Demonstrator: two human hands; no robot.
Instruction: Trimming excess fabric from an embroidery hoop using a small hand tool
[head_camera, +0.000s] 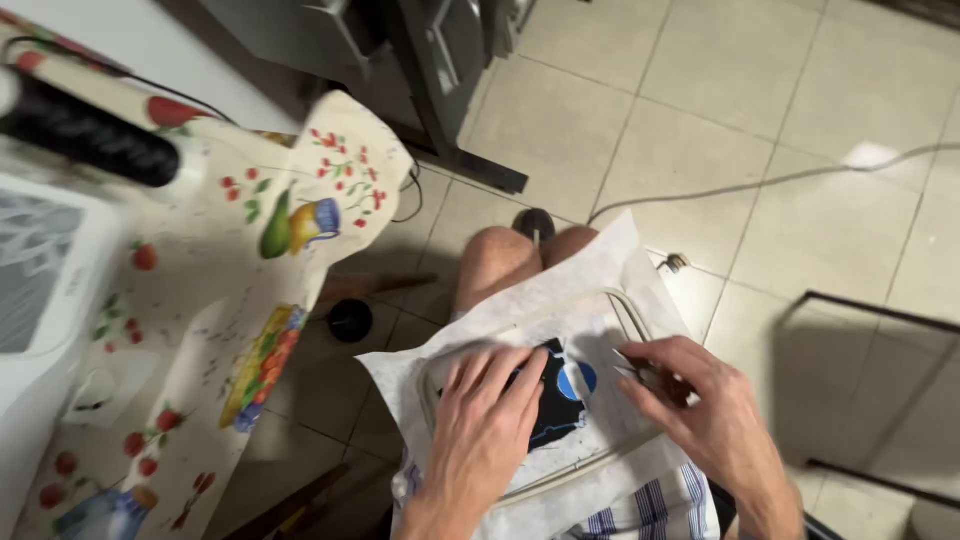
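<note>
Fingers of left hand (487, 415) spread flat, holding nothing, pressing white fabric (600, 290) in an oval hoop (632, 312) on the lap, half covering a black and blue patch (566, 392). Right hand (700, 405) pinched on thin metal tool (630, 366), handle hidden, kind unclear. Beyond, fruit-patterned tablecloth (250, 300), hoop's near edge cut off.

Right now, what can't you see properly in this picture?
- Dark patch on the hooped white fabric: head view, half hidden under the left hand.
- Small metal tool in the right hand: only its tip shows; too small and blurred to tell its kind.
- White machine: cut off by the left edge.
- Striped cloth: cut off by the bottom edge.
</note>
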